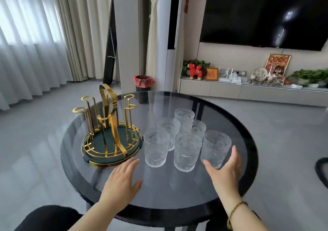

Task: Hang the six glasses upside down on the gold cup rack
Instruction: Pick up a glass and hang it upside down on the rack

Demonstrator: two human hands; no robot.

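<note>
The gold cup rack (111,133) stands on a dark green round tray at the left of the round glass table (248,138); all its hooks are bare. Several clear embossed glasses stand upright in a cluster right of it. My right hand (225,168) cups the base of the nearest right glass (215,146), thumb on its left side and fingers up its right side. The front left glass (155,148) and front middle glass (187,150) stand free. My left hand (122,179) hovers flat over the table, fingers apart, just in front of the tray.
A bin with a red liner (143,82) stands on the floor behind the table. A low TV cabinet (248,90) with ornaments and plants runs along the right wall. Curtains hang at the left. A dark chair edge (322,170) shows at far right.
</note>
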